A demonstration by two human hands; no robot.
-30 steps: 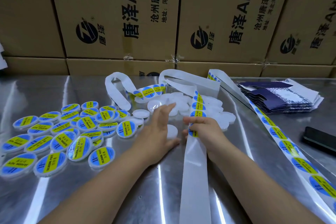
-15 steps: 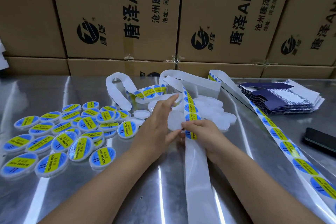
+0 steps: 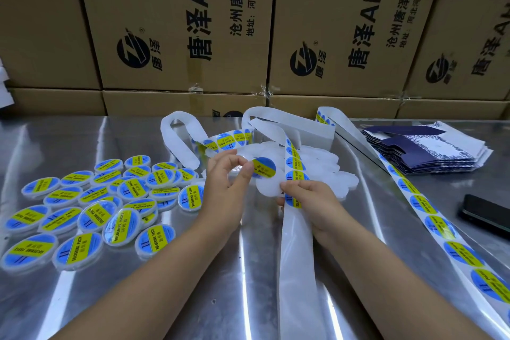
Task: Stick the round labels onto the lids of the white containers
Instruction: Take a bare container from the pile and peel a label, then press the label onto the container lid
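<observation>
Between left hand [image 3: 225, 185] and right hand [image 3: 307, 201], round label [image 3: 265, 167]

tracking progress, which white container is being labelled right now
The white container held above the table in the grip of the left hand, a round label over its upper part; the others lie on it.

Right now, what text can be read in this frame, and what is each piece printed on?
"唐泽AH4.", cut off after that: cartons
"沧州唐泽通信科", cut off: cartons
"地址:河北河间经", cut off: cartons
"唐泽" beside the round logo: cartons
"SOLDERING PASTE": lids
"II": lids and strip
Small Chinese line on the lids: too small to read.
Boxes and phone: nothing legible.
</observation>
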